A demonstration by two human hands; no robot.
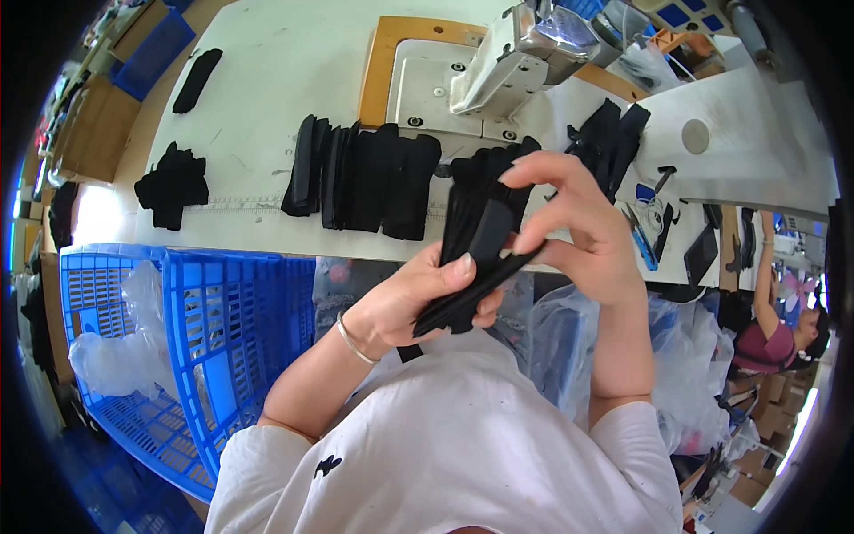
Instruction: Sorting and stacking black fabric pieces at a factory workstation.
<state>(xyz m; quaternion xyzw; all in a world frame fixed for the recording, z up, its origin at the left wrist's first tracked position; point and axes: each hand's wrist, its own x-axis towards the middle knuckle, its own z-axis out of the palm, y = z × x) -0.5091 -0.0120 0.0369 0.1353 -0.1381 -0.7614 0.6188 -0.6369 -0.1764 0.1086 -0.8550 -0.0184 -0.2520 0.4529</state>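
A flat bundle of soft black fabric strips point(488, 238) is held above the near edge of a white worktable point(258, 67), in front of the person's white shirt point(427, 418). The bare left hand point(436, 294) is closed around the bundle's lower part, thumb pressed on top and fingers curled beneath. The bare right hand point(578, 218) holds its thumb and one finger narrow, seemingly pinching the end of a strip at the bundle's right side, while its forefinger arches loosely above; whether one layer or several sit in that pinch, I cannot tell. To handle the strips well, the left thumb should press just firmly enough to stop the stack skewing, since thin dark layers like these would probably slide or cling together. The right fingertips would do best to feel for a single edge and lift it lightly, without dragging its neighbours or stretching the cloth. Keeping the ends even would help too, as black on black makes a stray layer hard to spot. Beyond, a row of black fabric pieces point(369, 182) lies on the table before a white metal sewing machine point(503, 76)
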